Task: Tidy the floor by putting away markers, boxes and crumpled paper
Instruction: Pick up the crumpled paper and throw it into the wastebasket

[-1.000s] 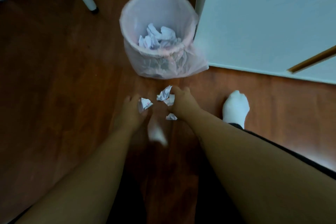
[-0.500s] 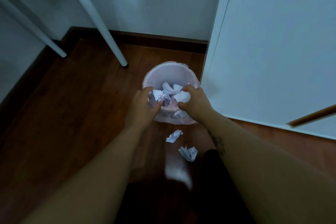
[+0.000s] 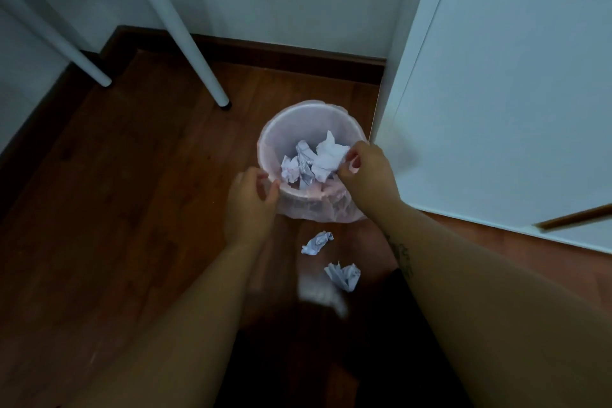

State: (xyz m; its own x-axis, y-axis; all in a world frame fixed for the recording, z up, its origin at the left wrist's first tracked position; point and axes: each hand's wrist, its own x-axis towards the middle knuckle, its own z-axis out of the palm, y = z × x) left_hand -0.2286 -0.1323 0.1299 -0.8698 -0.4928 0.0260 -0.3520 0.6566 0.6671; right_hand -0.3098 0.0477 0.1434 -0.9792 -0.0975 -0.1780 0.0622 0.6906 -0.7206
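A round bin with a pink liner (image 3: pixel 309 108) stands on the wooden floor and holds several crumpled white papers (image 3: pixel 318 161). My left hand (image 3: pixel 250 200) hovers at the bin's near-left rim, fingers loosely curled and holding nothing. Over the near-right rim, my right hand (image 3: pixel 369 175) has its fingers relaxed beside the topmost paper ball and grips nothing. Two more crumpled papers lie on the floor just in front of the bin, one (image 3: pixel 317 242) closer to it and one (image 3: pixel 343 276) nearer me.
A white door or cabinet panel (image 3: pixel 503 93) stands close to the right of the bin. Two white table legs (image 3: pixel 185 36) (image 3: pixel 56 40) come down at the back left. White wall and dark skirting (image 3: pixel 281 56) run behind the bin.
Both hands carried crumpled paper from the floor up over the bin. The paper balls they held now lie in the bin, and both hands are empty. The view tilted upward.
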